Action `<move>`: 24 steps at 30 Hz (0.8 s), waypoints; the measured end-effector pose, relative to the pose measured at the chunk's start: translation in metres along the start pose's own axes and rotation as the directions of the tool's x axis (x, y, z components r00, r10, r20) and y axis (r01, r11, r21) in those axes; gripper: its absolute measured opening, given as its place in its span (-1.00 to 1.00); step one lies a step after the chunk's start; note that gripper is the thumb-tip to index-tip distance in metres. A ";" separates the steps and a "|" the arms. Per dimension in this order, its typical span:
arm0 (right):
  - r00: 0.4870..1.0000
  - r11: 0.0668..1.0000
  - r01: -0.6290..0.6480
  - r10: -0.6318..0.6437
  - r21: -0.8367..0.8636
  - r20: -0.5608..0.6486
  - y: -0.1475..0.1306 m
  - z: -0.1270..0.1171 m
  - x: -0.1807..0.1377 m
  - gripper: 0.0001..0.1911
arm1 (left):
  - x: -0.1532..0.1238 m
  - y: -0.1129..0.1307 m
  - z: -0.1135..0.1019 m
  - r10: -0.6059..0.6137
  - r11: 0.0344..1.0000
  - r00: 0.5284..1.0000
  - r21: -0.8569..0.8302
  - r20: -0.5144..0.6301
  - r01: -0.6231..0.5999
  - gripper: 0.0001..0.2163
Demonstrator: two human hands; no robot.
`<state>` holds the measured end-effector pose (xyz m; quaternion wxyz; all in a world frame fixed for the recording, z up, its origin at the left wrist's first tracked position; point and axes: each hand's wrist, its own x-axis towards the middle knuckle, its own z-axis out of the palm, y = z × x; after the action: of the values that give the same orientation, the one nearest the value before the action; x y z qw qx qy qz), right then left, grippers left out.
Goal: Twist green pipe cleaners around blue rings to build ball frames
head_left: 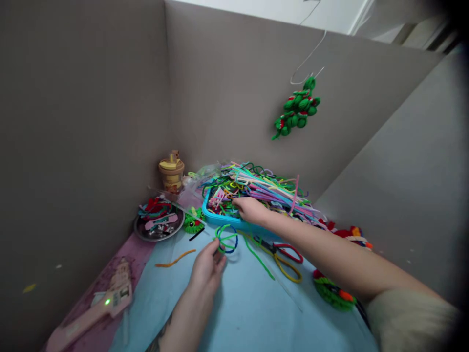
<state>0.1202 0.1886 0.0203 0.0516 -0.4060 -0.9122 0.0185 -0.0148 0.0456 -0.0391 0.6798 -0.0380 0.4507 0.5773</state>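
My left hand (209, 266) pinches a round frame of bent pipe cleaners (227, 238), green inside with a blue rim, above the table. Over the front of a blue tray (229, 220), my right hand (251, 210) has its fingers closed among small coloured pieces; what they grip, if anything, is too small to make out. A large heap of pipe cleaners (266, 185) fills and overhangs the tray. Scissors (282, 256) with red and yellow handles lie under my right forearm. Beside them is a loose green pipe cleaner (259, 258).
A metal bowl (158, 238) of scraps stands left, near a green fuzzy figure (193, 222) and a brown pot (171, 173). A pink glue gun (98, 308) glows green at front left. An orange pipe cleaner (176, 259) lies nearby. Green ornaments (298, 108) hang from a wire.
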 end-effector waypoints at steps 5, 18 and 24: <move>0.994 0.996 -0.093 0.093 0.001 -0.057 0.019 0.014 0.012 -0.70 | 0.000 -0.003 0.000 -0.003 1.000 1.000 0.001 0.004 0.002 -0.97; 0.871 0.748 0.350 -0.038 0.563 -0.491 -0.059 -0.059 0.017 -0.94 | 0.000 0.001 0.000 -0.006 0.999 1.000 0.040 0.022 0.006 -0.95; 0.828 0.438 0.434 0.151 0.787 -0.540 -0.065 -0.104 -0.018 -0.82 | 0.001 0.000 0.000 0.038 0.999 0.994 -0.004 0.102 -0.037 -0.96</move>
<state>0.0960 0.1311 0.1271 0.5102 -0.2224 -0.7421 0.3734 -0.0150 0.0457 -0.0398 0.6910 -0.0007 0.4154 0.5916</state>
